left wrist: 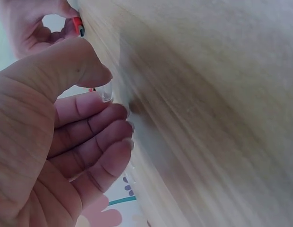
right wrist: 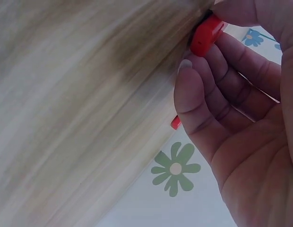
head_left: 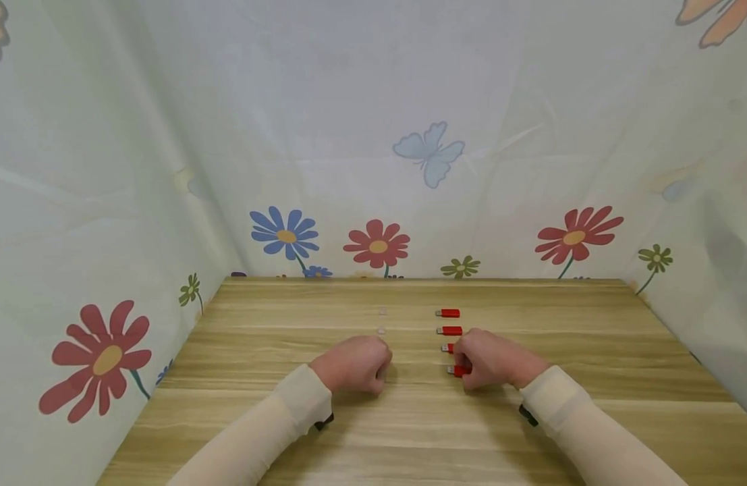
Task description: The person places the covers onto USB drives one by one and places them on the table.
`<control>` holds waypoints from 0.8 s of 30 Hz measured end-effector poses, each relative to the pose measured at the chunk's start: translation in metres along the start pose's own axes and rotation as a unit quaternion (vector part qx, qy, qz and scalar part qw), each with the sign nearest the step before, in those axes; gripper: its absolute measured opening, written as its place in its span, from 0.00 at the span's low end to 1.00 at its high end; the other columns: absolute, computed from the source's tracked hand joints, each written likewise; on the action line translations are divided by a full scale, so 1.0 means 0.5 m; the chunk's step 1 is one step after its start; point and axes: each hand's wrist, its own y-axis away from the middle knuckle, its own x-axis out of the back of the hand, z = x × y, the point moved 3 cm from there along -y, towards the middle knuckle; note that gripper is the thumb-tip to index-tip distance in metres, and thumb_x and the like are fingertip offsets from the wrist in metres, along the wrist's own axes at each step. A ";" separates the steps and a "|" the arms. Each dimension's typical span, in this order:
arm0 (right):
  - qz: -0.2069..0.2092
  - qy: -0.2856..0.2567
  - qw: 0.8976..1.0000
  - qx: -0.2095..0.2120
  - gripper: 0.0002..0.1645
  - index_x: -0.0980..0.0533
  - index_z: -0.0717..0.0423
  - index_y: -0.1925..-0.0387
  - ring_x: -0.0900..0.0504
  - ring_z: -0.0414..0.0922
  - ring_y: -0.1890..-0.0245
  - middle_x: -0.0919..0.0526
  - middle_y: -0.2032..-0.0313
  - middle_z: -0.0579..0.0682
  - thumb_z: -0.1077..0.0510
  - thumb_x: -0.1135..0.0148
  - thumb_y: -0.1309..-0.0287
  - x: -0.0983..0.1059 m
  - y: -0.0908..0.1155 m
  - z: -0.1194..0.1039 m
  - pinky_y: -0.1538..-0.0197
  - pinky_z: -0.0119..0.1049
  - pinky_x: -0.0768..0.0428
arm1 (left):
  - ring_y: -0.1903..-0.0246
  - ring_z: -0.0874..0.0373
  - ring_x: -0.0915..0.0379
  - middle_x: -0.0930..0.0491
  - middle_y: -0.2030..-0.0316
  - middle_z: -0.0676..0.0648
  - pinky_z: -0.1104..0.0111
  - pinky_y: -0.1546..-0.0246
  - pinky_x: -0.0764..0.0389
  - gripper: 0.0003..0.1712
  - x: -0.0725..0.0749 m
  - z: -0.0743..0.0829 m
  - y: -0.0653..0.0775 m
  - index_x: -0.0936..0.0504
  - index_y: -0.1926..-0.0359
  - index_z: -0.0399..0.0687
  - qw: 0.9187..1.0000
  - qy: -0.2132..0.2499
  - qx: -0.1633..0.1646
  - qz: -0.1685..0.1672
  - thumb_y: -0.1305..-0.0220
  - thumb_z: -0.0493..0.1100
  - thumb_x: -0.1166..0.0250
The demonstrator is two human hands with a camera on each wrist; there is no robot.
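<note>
In the head view my left hand (head_left: 355, 366) is low over the table, left of the red USB sticks. Between its thumb and index finger it pinches a small clear plastic cap (left wrist: 107, 91), seen in the left wrist view. My right hand (head_left: 494, 360) grips the nearest red USB stick (head_left: 461, 371) by its red end, its metal plug facing left. Another red USB stick (head_left: 447, 348) lies just beyond, partly hidden by that hand. Farther back lie two more, a red USB stick (head_left: 451, 331) and the farthest red stick (head_left: 449, 313).
Two small clear caps, the nearer cap (head_left: 382, 331) and the farther cap (head_left: 382, 312), lie left of the stick column on the wood-grain table (head_left: 276, 310). A flower-printed curtain (head_left: 501, 202) encloses the table's back and sides.
</note>
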 end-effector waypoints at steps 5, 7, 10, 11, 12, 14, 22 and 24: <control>-0.003 -0.002 1.000 -0.007 0.12 0.25 0.49 0.79 0.33 0.34 0.80 0.29 0.81 0.38 0.62 0.27 0.57 0.001 -0.001 0.000 0.75 0.29 0.33 | 0.83 0.65 0.38 0.33 0.85 0.58 0.75 0.78 0.36 0.15 0.006 0.000 0.003 0.27 0.81 0.54 1.000 0.020 0.005 0.002 0.42 0.39 0.31; -0.002 -0.001 1.000 -0.005 0.12 0.25 0.49 0.80 0.33 0.34 0.80 0.29 0.81 0.38 0.62 0.27 0.57 0.001 -0.001 0.000 0.75 0.29 0.33 | 0.83 0.65 0.38 0.34 0.84 0.58 0.75 0.78 0.37 0.15 0.008 0.001 0.003 0.27 0.80 0.54 1.000 0.023 0.004 0.002 0.42 0.38 0.31; 0.000 -0.001 1.000 -0.001 0.12 0.25 0.49 0.79 0.33 0.34 0.80 0.29 0.81 0.38 0.62 0.27 0.57 -0.001 -0.002 0.001 0.75 0.29 0.32 | 0.82 0.65 0.38 0.34 0.84 0.58 0.75 0.78 0.37 0.15 0.007 0.000 0.001 0.27 0.79 0.53 1.000 0.025 0.003 0.000 0.42 0.39 0.30; 0.000 -0.001 1.000 0.000 0.12 0.25 0.49 0.79 0.33 0.34 0.80 0.28 0.81 0.38 0.62 0.27 0.57 -0.001 -0.002 0.002 0.75 0.29 0.32 | 0.82 0.65 0.38 0.34 0.83 0.57 0.75 0.78 0.37 0.15 0.007 -0.001 0.001 0.27 0.79 0.53 1.000 0.025 0.003 0.000 0.42 0.39 0.30; 0.001 0.000 1.000 0.001 0.12 0.25 0.48 0.79 0.32 0.34 0.80 0.28 0.81 0.38 0.62 0.27 0.57 -0.001 -0.002 0.002 0.75 0.29 0.31 | 0.82 0.65 0.38 0.34 0.83 0.57 0.75 0.78 0.36 0.15 0.007 -0.001 0.000 0.27 0.79 0.53 1.000 0.027 0.004 -0.001 0.42 0.39 0.29; 0.003 0.002 1.000 0.003 0.12 0.24 0.48 0.79 0.32 0.34 0.80 0.28 0.81 0.37 0.62 0.27 0.57 -0.002 -0.003 0.002 0.75 0.29 0.31 | 0.81 0.65 0.38 0.34 0.83 0.57 0.75 0.78 0.36 0.15 0.007 -0.001 0.000 0.27 0.78 0.53 1.000 0.029 0.005 -0.002 0.43 0.39 0.29; -0.004 -0.005 1.000 -0.013 0.11 0.23 0.48 0.78 0.30 0.34 0.79 0.26 0.80 0.37 0.60 0.25 0.56 0.002 -0.001 0.003 0.74 0.29 0.29 | 0.81 0.63 0.36 0.33 0.83 0.56 0.74 0.78 0.34 0.14 0.014 0.001 0.003 0.26 0.78 0.52 0.998 0.045 0.030 -0.009 0.43 0.38 0.29; -0.008 -0.007 1.000 -0.018 0.11 0.22 0.48 0.77 0.30 0.35 0.79 0.25 0.80 0.38 0.60 0.25 0.56 0.006 0.000 0.003 0.73 0.29 0.28 | 0.81 0.63 0.36 0.32 0.83 0.56 0.74 0.77 0.34 0.14 0.016 0.001 0.004 0.26 0.78 0.52 0.998 0.046 0.034 -0.009 0.42 0.38 0.29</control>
